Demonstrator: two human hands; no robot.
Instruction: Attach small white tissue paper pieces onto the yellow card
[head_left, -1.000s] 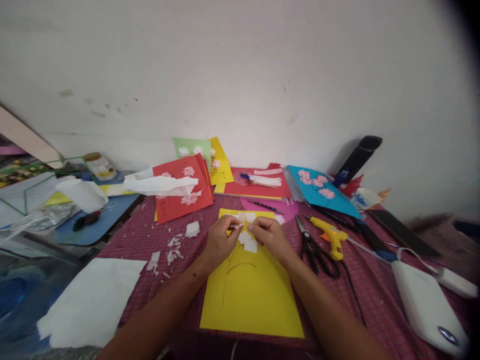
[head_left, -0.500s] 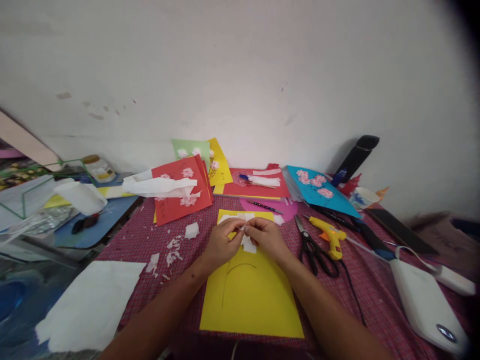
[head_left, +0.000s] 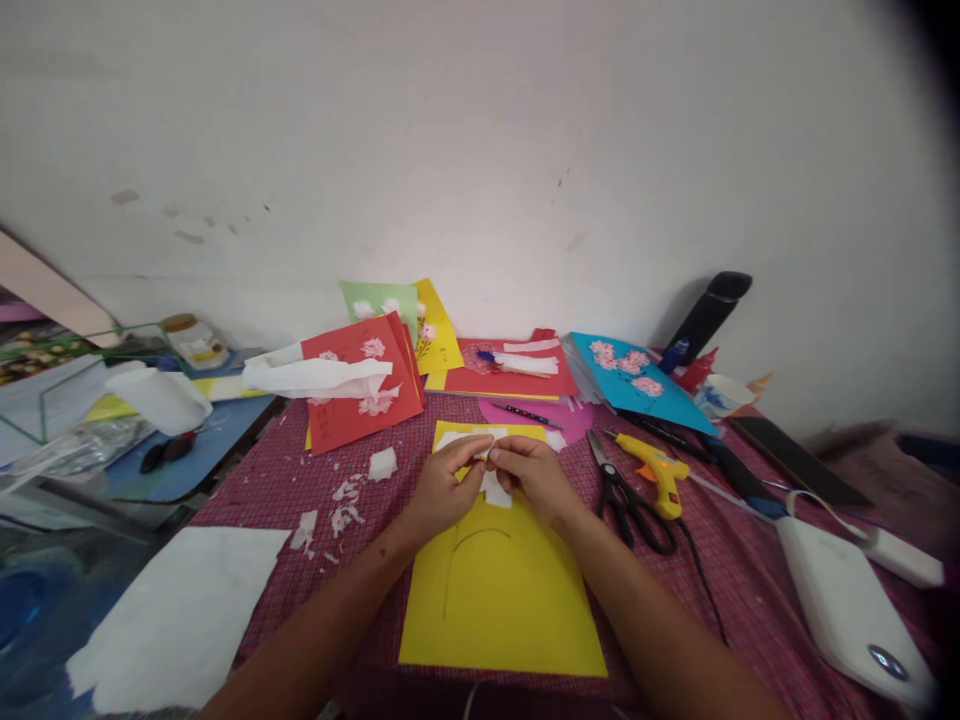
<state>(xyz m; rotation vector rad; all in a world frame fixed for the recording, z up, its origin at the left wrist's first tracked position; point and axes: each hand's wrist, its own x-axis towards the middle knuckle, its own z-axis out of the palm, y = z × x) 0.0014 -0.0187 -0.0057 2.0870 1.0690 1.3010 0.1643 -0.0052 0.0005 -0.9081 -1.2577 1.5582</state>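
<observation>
Over the top part of a yellow paper sheet (head_left: 525, 610), my left hand (head_left: 450, 485) and my right hand (head_left: 534, 477) meet fingertip to fingertip. Both are closed in a pinch on a small piece of white tissue paper, mostly covered by the fingers. White tissue paper squares (head_left: 496, 490) lie on the sheet beneath and behind my hands. Lower down, the sheet carries a thin drawn curve and a line. To the right lie black-handled scissors (head_left: 634, 510) and a yellow glue gun (head_left: 656, 467), both apart from my right hand.
Torn paper scraps (head_left: 346, 515) and a large white sheet (head_left: 184, 600) lie to the left. Red cards (head_left: 352, 420), a blue card (head_left: 637, 400) and a pen (head_left: 529, 415) are at the back. A paper cup (head_left: 721, 398) and a white box-shaped device (head_left: 847, 605) are at right.
Both hands stay at the same place above the yellow sheet, with only slight finger movement. The white bit between the fingertips shows less now. The view has shifted very slightly.
</observation>
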